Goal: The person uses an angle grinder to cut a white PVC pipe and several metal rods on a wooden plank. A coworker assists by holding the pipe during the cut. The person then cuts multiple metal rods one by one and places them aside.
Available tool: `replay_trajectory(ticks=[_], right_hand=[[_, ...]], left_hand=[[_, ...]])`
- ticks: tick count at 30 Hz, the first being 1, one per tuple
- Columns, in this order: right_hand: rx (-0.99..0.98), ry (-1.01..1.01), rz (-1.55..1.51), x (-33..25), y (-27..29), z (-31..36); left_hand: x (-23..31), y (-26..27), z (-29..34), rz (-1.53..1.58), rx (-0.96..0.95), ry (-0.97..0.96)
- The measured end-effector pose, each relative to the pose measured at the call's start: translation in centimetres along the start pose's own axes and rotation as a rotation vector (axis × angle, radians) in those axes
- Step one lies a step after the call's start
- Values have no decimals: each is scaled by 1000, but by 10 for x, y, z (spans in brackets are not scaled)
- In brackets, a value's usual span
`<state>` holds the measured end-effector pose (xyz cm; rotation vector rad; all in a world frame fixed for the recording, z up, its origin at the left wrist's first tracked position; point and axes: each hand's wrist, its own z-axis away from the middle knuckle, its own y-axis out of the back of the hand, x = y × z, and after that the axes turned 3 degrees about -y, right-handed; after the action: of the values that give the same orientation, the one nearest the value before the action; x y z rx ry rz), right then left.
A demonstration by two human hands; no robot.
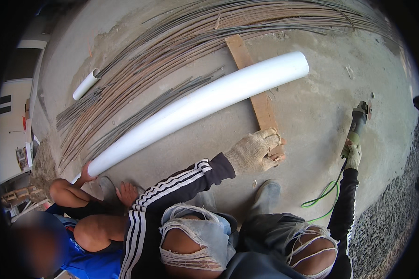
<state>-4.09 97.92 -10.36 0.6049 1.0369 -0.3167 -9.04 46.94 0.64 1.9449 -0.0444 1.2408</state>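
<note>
My right hand (354, 156), in a knit glove, is wrapped round the body of an angle grinder (358, 122), whose disc faces away from me near the ground. A green and black cord trails from its rear end. My left hand (251, 151), gloved with the fingertips poking out, is curled over the near end of a wooden plank (260, 109). Across that plank lies a long white pipe (205, 102), slanting from lower left to upper right. At its lower left end, a co-worker's hand (86, 172) holds the pipe.
Long rusty steel rods (172, 51) lie bundled beyond the pipe, with a short white pipe piece (86, 84) around some ends. A co-worker in blue (93, 260) crouches at my left, another hand on the concrete floor. Gravel (386, 228) borders the right side.
</note>
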Motion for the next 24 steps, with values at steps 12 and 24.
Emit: replay_trajectory(ticks=[12, 24], right_hand=[[-339, 94, 215, -103, -145, 225], [-700, -467, -839, -159, -174, 158]], left_hand=[[43, -63, -93, 1044, 156, 636], [12, -24, -153, 782, -248, 626]])
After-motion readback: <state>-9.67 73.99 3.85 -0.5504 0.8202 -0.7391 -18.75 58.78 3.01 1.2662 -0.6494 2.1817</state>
